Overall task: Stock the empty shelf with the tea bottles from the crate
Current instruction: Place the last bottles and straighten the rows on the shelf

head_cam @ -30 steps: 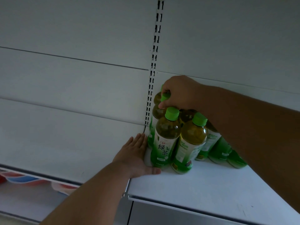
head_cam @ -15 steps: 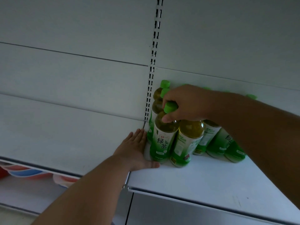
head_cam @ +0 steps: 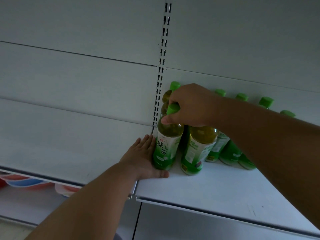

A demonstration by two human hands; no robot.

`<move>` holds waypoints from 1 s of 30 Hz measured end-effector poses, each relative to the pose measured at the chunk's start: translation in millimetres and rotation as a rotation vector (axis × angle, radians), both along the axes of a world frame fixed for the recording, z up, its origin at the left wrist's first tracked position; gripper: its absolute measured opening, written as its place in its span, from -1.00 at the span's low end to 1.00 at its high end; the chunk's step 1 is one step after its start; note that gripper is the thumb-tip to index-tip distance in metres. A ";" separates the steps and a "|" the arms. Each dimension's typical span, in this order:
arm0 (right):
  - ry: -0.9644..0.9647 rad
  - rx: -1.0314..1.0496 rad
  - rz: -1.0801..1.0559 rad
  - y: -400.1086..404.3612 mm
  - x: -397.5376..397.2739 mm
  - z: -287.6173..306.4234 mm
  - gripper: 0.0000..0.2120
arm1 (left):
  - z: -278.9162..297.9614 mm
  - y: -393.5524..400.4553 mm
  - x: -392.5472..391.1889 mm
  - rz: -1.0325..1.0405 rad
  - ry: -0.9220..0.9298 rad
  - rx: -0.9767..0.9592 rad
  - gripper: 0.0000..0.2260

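White shelf (head_cam: 216,186): right hand (head_cam: 190,105) fingers grip front bottle (head_cam: 167,144) cap, left hand (head_cam: 143,158) seemingly flat beside it.

Dim, even light over a white metal shelving unit. A slotted white metal upright (head_cam: 161,66) runs vertically up the pale horizontal back panels (head_cam: 78,80); thin dark seams cross the panels on both sides of the upright. Below and left of the upright, red, blue and white packaging (head_cam: 26,181) shows on a lower level.

The right hand (head_cam: 188,104) grips the green cap of the front-left bottle (head_cam: 167,144). The left hand (head_cam: 142,157) lies flat against that bottle's left side on the shelf (head_cam: 216,186).
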State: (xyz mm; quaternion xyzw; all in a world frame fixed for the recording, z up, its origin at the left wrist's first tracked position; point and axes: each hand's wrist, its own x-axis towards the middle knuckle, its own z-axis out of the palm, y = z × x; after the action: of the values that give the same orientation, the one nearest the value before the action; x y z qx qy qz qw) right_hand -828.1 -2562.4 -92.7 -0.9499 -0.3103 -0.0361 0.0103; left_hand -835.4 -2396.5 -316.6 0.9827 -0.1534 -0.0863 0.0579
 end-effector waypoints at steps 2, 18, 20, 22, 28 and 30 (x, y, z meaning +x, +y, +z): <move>-0.004 0.015 -0.009 1.5 -0.1 -0.6 -0.53 | 0.8 0.2 0.2 -0.002 0.000 0.004 0.20; 0.084 0.090 -0.073 -1.1 -1.9 -5.4 -0.46 | 4.5 0.0 -1.8 0.026 0.017 -0.060 0.20; 0.106 0.164 -0.098 -5.3 -3.7 -6.2 -0.42 | 11.3 1.3 -7.7 0.069 0.042 -0.140 0.21; 0.103 0.225 -0.107 -12.3 -5.5 -7.9 -0.45 | 23.8 5.8 -15.4 0.097 0.055 -0.187 0.24; 0.002 0.337 -0.132 -42.3 -8.7 -6.0 -0.74 | 84.9 18.6 -44.9 0.083 -0.036 -0.184 0.32; -0.065 0.349 -0.140 -52.2 -7.6 -5.0 -0.79 | 112.9 19.5 -50.6 0.065 -0.090 -0.198 0.33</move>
State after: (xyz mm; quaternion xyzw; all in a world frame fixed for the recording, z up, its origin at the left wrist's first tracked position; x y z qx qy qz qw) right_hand -835.7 -2614.5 -97.7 -0.9512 -0.2328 -0.1207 0.1625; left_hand -886.0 -2377.0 -203.7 0.9795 -0.1315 -0.0247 0.1507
